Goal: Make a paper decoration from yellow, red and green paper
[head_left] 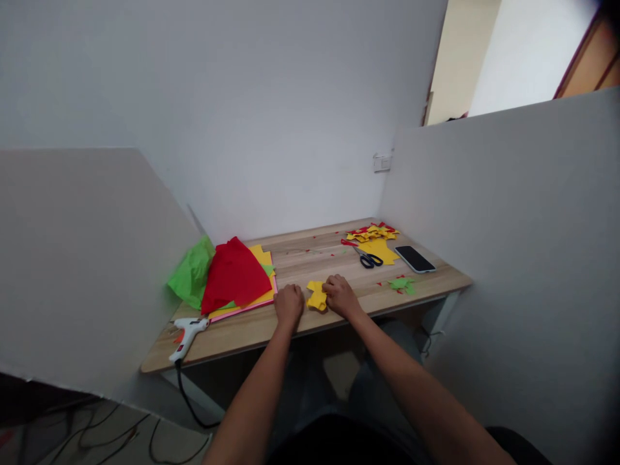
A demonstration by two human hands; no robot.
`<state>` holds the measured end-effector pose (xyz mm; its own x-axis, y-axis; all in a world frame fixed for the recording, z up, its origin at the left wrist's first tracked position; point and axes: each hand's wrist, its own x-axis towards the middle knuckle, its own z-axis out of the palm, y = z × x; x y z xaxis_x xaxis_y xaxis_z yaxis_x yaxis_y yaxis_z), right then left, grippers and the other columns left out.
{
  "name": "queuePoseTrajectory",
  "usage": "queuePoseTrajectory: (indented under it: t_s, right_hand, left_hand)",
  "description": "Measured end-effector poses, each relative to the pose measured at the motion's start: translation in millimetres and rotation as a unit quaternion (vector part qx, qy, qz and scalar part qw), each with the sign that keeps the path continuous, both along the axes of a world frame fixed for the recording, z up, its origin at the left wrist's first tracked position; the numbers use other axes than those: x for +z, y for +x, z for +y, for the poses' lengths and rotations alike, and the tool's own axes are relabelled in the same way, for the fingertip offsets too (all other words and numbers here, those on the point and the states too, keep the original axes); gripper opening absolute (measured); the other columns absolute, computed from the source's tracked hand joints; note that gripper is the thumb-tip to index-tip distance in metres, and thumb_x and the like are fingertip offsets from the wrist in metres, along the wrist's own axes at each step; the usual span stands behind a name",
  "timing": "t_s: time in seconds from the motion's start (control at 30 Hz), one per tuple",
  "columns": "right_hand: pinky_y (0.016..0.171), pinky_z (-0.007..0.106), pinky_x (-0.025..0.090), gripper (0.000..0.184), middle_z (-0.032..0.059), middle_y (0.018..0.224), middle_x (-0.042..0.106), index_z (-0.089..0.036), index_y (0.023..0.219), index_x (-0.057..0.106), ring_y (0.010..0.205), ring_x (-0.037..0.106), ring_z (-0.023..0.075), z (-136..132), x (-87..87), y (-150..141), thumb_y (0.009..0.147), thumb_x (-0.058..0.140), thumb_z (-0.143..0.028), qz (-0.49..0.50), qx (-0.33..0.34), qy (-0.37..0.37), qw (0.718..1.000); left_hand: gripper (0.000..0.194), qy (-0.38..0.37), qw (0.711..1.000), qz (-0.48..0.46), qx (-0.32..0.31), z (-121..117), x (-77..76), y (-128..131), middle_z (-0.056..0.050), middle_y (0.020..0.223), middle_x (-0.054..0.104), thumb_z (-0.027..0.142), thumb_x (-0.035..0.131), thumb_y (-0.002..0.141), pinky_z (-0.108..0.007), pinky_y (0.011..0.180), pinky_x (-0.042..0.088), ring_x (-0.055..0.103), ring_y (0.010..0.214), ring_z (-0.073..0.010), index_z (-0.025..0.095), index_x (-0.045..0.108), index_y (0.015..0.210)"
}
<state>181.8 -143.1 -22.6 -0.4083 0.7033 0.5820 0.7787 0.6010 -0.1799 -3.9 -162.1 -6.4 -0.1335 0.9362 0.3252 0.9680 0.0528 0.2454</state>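
A small yellow cut-out piece [317,296] with a wavy outline lies at the front of the wooden table; whether it is felt or paper I cannot tell. My right hand [340,296] pinches its right edge with closed fingers. Just left of the piece, my left hand [289,306] rests near the table's front edge with its fingers curled in. What those fingers hold, if anything, is hidden. Green scraps [402,284] with bits of red lie to the right of my right hand.
Red sheet material [237,274] covers yellow sheets [264,258] beside a green crumpled sheet [194,271]. A white glue gun [186,337] sits front left, its cord hanging down. Scissors [369,259], a phone [415,259] and piled yellow and red cut-outs [372,233] are at right.
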Motion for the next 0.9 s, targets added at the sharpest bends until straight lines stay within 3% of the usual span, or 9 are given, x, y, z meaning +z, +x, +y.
queuePoseTrajectory:
  t_s: [0.1,0.17,0.23,0.3,0.37,0.43,0.57,0.73,0.9]
  right_hand:
    - [0.081,0.031,0.035,0.019,0.0068,0.092,0.063,-0.020,0.088,0.070,0.091,0.047,0.0221,2.3,-2.2,1.1,0.080,0.059,-0.007,0.007,-0.009,-0.001,1.000]
    - [0.081,0.031,0.035,0.020,0.0070,0.092,0.063,-0.020,0.089,0.070,0.091,0.047,0.0223,4.0,-3.7,1.5,0.081,0.059,-0.006,0.010,-0.014,-0.002,1.000]
    - [0.082,0.032,0.036,0.020,0.0072,0.093,0.063,-0.020,0.089,0.070,0.092,0.048,0.0225,5.2,-4.6,1.5,0.081,0.058,-0.006,0.013,-0.016,-0.004,1.000]
    - [0.083,0.031,0.036,0.020,0.0070,0.094,0.063,-0.020,0.089,0.070,0.093,0.048,0.0225,5.3,-4.5,1.2,0.081,0.058,-0.005,0.015,-0.015,-0.006,1.000]
    - [0.084,0.031,0.037,0.021,0.0063,0.095,0.063,-0.020,0.091,0.070,0.094,0.049,0.0221,4.1,-3.2,0.4,0.081,0.058,-0.005,0.016,-0.012,-0.009,1.000]
    - [0.086,0.031,0.037,0.025,0.0062,0.099,0.063,-0.020,0.098,0.068,0.096,0.049,0.0220,1.4,-1.2,-0.9,0.080,0.058,-0.006,0.020,-0.014,-0.011,1.000]
    - [0.091,0.034,0.036,0.035,0.0098,0.109,0.060,-0.017,0.113,0.061,0.103,0.048,0.0249,-5.1,3.2,-4.3,0.079,0.060,-0.011,0.038,-0.057,-0.012,0.998]
    - [0.086,0.035,0.036,0.018,0.0095,0.101,0.059,-0.018,0.097,0.059,0.098,0.048,0.0257,-7.3,5.2,-5.8,0.079,0.062,-0.014,0.041,-0.119,-0.030,0.992]
    - [0.083,0.031,0.036,0.014,0.0084,0.098,0.063,-0.019,0.095,0.057,0.097,0.053,0.0239,-6.5,4.6,-4.6,0.082,0.060,-0.013,0.043,-0.161,-0.059,0.984]
  left_hand:
    - [0.035,0.011,1.000,-0.024,0.012,4.4,-2.8,-3.3,-0.011,0.089,0.071,0.027,0.034,0.097,-0.035,0.077,0.040,0.064,0.085,-0.0244,0.018,0.068,0.096]
    - [0.028,0.030,0.999,-0.030,-0.024,3.9,-2.1,-2.2,-0.008,0.105,0.070,0.025,0.045,0.093,-0.032,0.081,0.041,0.063,0.095,-0.0219,0.021,0.063,0.114]
    - [0.041,0.049,0.996,-0.026,-0.073,1.2,0.0,0.7,-0.006,0.121,0.064,0.023,0.057,0.087,-0.030,0.086,0.041,0.059,0.108,-0.0201,0.025,0.055,0.127]
    - [0.040,0.060,0.992,-0.016,-0.114,-2.2,2.7,3.5,-0.005,0.125,0.061,0.022,0.062,0.084,-0.031,0.090,0.039,0.056,0.114,-0.0204,0.026,0.056,0.123]
    - [0.023,0.064,0.989,-0.005,-0.131,-5.0,5.0,4.7,-0.005,0.119,0.062,0.021,0.061,0.085,-0.032,0.090,0.039,0.055,0.112,-0.0217,0.025,0.061,0.108]
    - [0.012,0.067,0.989,0.002,-0.128,-6.7,6.3,4.4,-0.006,0.110,0.063,0.020,0.059,0.087,-0.034,0.089,0.038,0.055,0.107,-0.0226,0.023,0.062,0.098]
    - [0.010,0.074,0.992,0.009,-0.099,-8.1,7.3,2.6,-0.006,0.103,0.064,0.019,0.056,0.088,-0.036,0.088,0.037,0.056,0.103,-0.0236,0.022,0.060,0.096]
    - [0.009,0.066,0.996,0.010,-0.062,-9.6,9.7,2.5,-0.007,0.099,0.066,0.021,0.053,0.089,-0.035,0.087,0.036,0.058,0.101,-0.0235,0.022,0.060,0.094]
    - [0.007,0.064,0.997,0.006,-0.040,-10.8,11.5,2.7,-0.005,0.098,0.068,0.024,0.053,0.090,-0.034,0.084,0.034,0.060,0.098,-0.0216,0.023,0.059,0.094]
